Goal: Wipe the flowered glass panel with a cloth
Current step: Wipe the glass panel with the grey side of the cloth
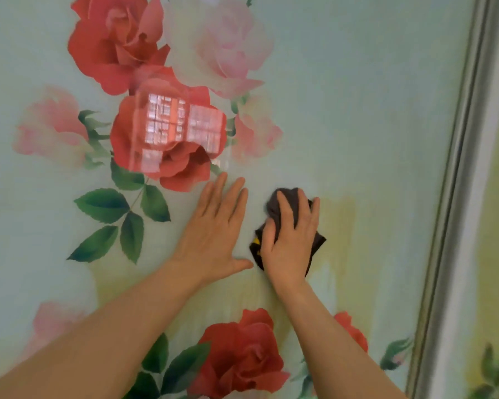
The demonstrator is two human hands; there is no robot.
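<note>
— Surface under inspection?
— Pale green glass panel (357,110) printed with roses, metal frame (455,180) at its right edge.
— Left of the cloth?
— Left hand (213,234) flat on the glass, fingers straight, slightly apart.
— The cloth itself?
— Dark cloth (280,208) against the panel, right hand (288,240) on it, fingers curled into its folds.

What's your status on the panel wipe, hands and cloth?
Left hand flat on the flowered glass panel. Right hand pressing the dark cloth against the glass. Nothing in the way.
</note>
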